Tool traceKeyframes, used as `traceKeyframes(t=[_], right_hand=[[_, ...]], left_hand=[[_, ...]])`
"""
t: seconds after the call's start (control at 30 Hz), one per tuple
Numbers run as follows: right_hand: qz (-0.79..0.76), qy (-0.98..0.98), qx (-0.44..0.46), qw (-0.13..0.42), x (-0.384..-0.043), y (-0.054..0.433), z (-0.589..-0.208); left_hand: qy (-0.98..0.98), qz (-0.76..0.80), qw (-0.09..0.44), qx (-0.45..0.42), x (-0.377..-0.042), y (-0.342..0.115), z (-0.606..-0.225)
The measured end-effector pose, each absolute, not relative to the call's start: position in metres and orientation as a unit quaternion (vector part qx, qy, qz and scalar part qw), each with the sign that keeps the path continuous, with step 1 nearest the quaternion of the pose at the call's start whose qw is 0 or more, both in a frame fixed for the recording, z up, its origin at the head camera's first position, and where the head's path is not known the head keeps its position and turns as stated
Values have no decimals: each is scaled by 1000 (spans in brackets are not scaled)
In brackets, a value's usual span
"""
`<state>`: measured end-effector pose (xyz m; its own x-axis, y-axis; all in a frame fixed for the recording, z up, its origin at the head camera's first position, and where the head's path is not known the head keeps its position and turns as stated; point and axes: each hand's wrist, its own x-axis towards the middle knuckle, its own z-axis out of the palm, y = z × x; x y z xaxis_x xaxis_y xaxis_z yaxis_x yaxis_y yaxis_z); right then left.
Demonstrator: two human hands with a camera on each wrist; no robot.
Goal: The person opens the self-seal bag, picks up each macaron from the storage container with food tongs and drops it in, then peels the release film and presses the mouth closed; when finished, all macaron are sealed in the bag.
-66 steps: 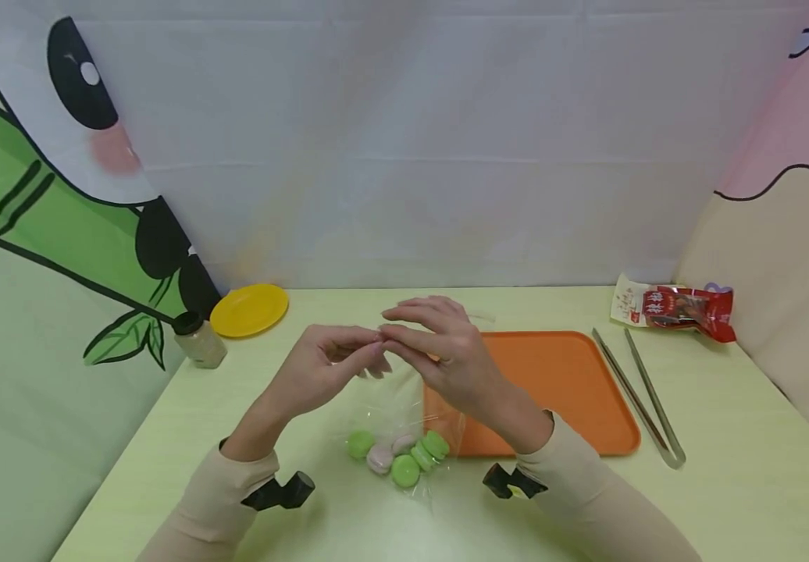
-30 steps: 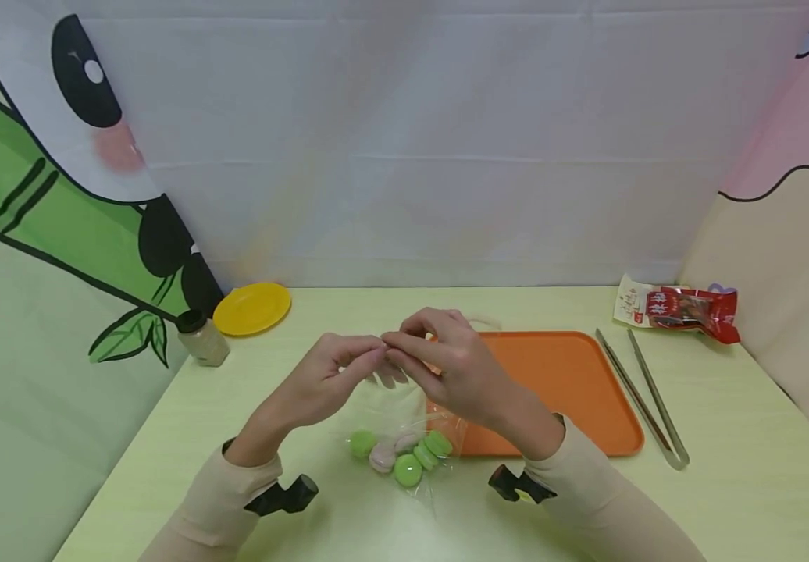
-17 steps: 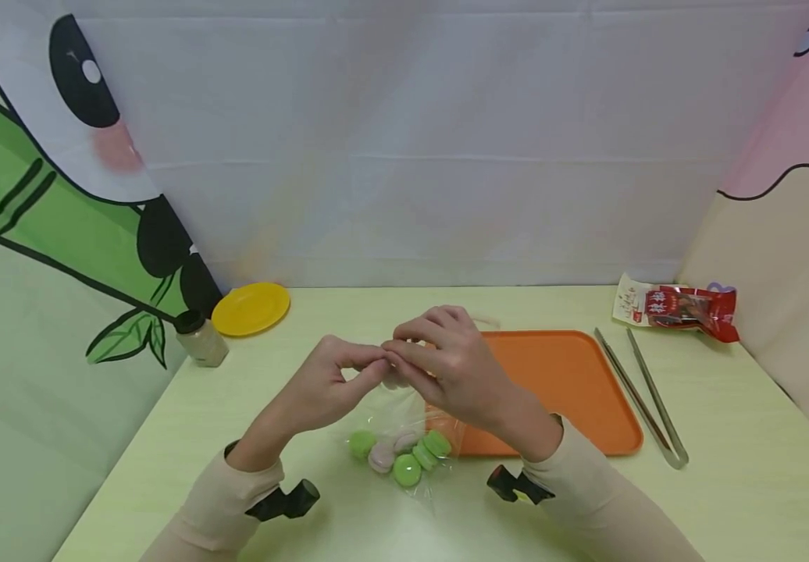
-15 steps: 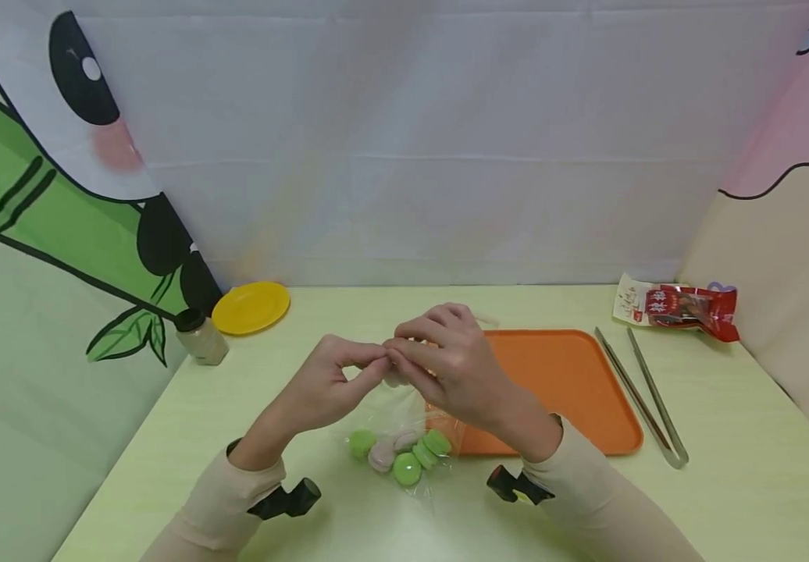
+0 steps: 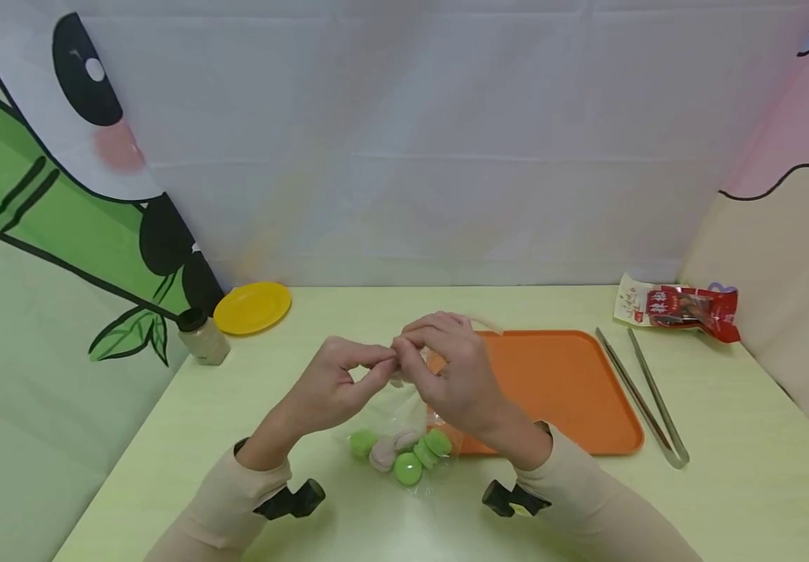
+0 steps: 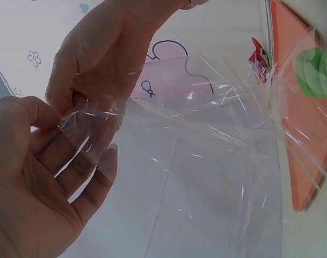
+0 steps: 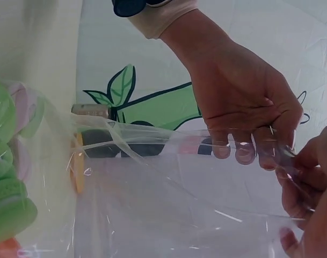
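A clear plastic bag (image 6: pixel 206 161) hangs from my fingertips, its lower end at table height in the head view. Inside, at the bottom, lie several macarons (image 5: pixel 408 469), some green and some pale lilac. My left hand (image 5: pixel 330 386) pinches the bag's top edge between thumb and index finger; its other fingers lie behind the film in the left wrist view. Right beside it, my right hand (image 5: pixel 457 375) pinches the same edge, thumb against curled fingers. Both hands' fingertips meet there. Whether the bag's mouth is parted is hard to tell through the clear film.
An orange tray (image 5: pixel 559 390) lies right of the bag, partly behind my right hand. Metal tongs (image 5: pixel 657 414) lie beside the tray. A red snack packet (image 5: pixel 686 308) sits at back right. A yellow plate (image 5: pixel 252 307) and a dark-lidded jar (image 5: pixel 204 341) stand at back left.
My fingertips have shifted slightly right along the bag's top edge. The right hand's straighter fingers have curled in closer to the thumb. The macarons have hardly moved.
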<state>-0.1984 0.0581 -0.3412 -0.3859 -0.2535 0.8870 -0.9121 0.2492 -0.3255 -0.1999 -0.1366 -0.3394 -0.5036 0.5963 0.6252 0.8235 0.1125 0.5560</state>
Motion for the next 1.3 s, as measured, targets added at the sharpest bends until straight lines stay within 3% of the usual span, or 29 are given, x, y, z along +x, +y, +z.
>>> traceKeyframes(t=[0.23, 0.43, 0.7, 0.97, 1.1, 1.3], right_hand=[[530, -706, 378, 279, -194, 60, -339], [584, -714, 293, 252, -200, 76, -329], [700, -646, 229, 198, -209, 104, -309], [862, -450, 211, 95, -224, 138, -298], [876, -425, 211, 89, -231, 158, -294], [881, -403, 217, 124, -236, 184, -287]], left_hand=[[-730, -459, 124, -490, -201, -133, -341], [-741, -450, 111, -486, -197, -136, -337], [-749, -519, 135, -389, -199, -142, -333], [-759, -541, 175, -317, -205, -144, -334], [-761, -547, 178, -300, -206, -146, -334], [-757, -558, 185, -286, -207, -151, -332]])
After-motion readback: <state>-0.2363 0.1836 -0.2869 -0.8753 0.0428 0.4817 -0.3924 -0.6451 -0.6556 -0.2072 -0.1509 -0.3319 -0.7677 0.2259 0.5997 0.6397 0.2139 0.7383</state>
